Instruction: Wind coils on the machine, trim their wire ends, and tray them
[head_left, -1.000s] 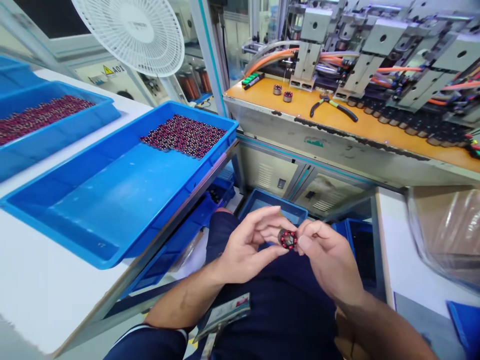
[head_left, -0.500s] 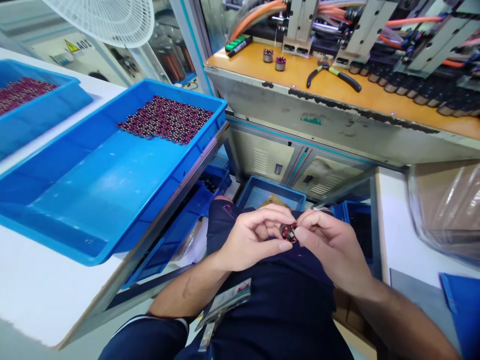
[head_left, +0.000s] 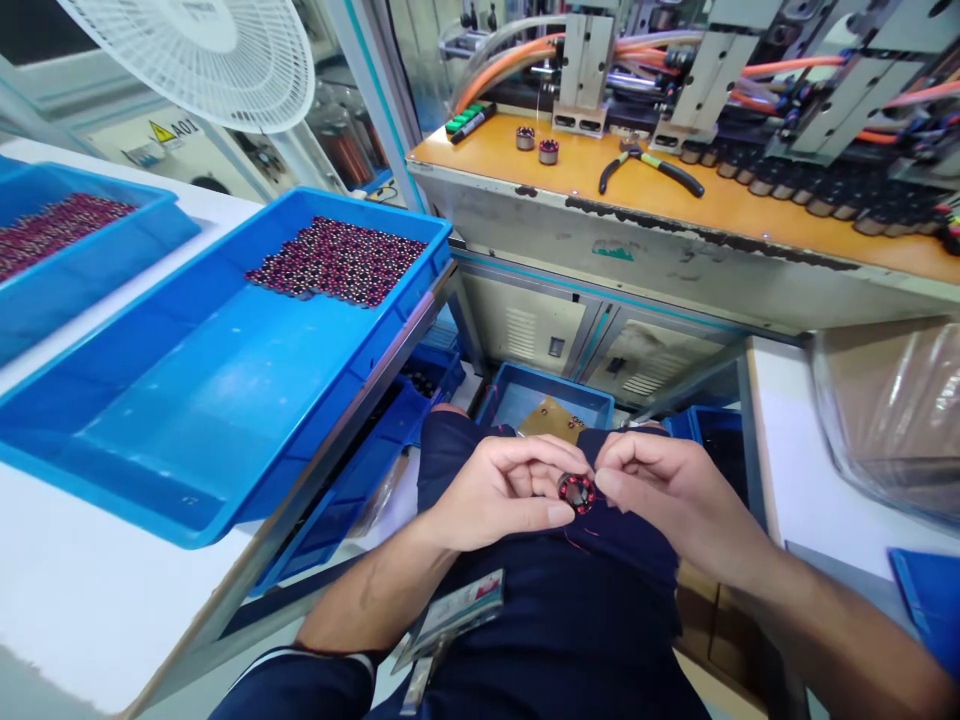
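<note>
Above my lap, my left hand (head_left: 517,490) pinches a small round part (head_left: 577,493) between thumb and fingers. The part is a dark ring with red segments round an open centre, and its face is turned up toward me. Just to its right is my right hand (head_left: 660,485), thumb and index fingertip pressed together close to the ring's edge; whatever they pinch is too small to make out. Thin reddish strands lie against the dark clothing below the part.
A large blue tray (head_left: 202,535) at the left holds many similar parts (head_left: 345,262), beside another blue tray (head_left: 82,285). Pliers (head_left: 651,165), two parts and a row of dark cylinders (head_left: 795,185) sit on the orange machine ledge (head_left: 495,160). A blue bin (head_left: 600,400) is low ahead.
The ring's face has turned more toward me, showing its open centre. My right fingertips have moved slightly off the ring to the right. The view has tilted a little.
</note>
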